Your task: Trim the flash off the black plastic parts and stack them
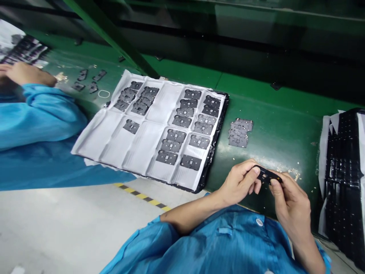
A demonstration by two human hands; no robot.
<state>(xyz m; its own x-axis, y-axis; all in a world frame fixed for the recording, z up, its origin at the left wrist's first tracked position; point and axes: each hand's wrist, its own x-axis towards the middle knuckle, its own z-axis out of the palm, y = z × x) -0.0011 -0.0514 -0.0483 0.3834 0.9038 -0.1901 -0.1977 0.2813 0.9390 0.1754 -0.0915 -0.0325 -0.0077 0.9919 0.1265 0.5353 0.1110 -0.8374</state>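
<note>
Between my two hands is a small flat black plate (265, 174) with a square hole in its middle. My left hand (242, 179) pinches its left end between thumb and fingers. Its right end is gripped by my right hand (289, 194), the thumb lying on the near face. Just beyond my hands, a small overlapping pile of similar dark plates (238, 132) lies on the green bench. To the left, a tray lined with white sheet (159, 101) carries several such plates, some overlapping, in its compartments.
At the far left is a co-worker's hand (31, 74) in a blue sleeve, near a few loose dark parts (93, 87) and a pale rubber band (104, 93). Black trays (345, 179) with white sheets stand at the right. A green post (114, 38) slants down behind the lined tray. Pale crumbs (295, 173) dot the bench.
</note>
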